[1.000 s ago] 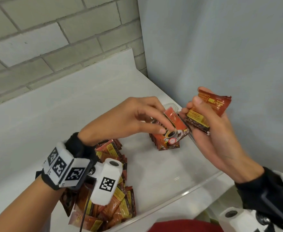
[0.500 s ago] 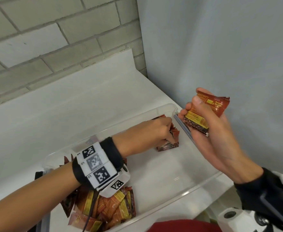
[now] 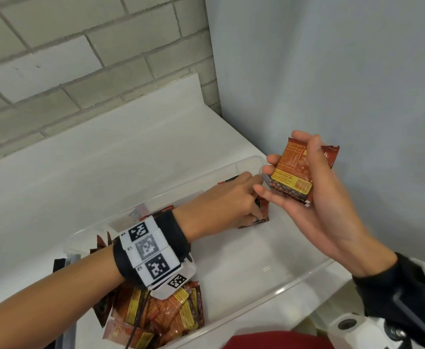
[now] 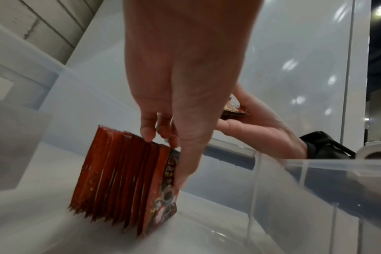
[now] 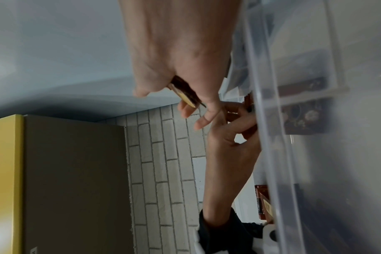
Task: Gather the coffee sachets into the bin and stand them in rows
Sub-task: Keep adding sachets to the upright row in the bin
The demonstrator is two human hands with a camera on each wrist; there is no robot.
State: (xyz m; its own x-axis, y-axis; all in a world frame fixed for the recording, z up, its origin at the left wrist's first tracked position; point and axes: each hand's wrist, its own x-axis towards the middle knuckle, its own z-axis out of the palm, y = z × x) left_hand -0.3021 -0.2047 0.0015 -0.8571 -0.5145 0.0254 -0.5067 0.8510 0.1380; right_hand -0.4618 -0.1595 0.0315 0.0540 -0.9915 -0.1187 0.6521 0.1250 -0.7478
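bin: we see the clear plastic bin point(image 3: 292, 279) under and around our left hand point(image 3: 227, 200), which reaches into its far corner.
standing row: a short row of sachets point(image 4: 124, 180) stands upright on the bin floor, directly beneath our left fingers point(image 4: 148, 132).
left hand: fingertips rest on the row's top edges and the thumb presses flat against the front sachet; we read this as steadying the row, not lifting anything.
right hand: our right hand point(image 3: 307, 187), just beside the left one and above the bin's far edge, has thumb and fingers curled round a small stack of sachets point(image 3: 294, 172).
loose pile: a heap of sachets point(image 3: 161, 316) lies jumbled in the near end of the bin, below our left wrist.
done: we judge only one partial row is standing.
left: the held stack goes next, then the whole heap, which looks like most of the work.
outside the bin: we cannot tell whether any sachets remain there.
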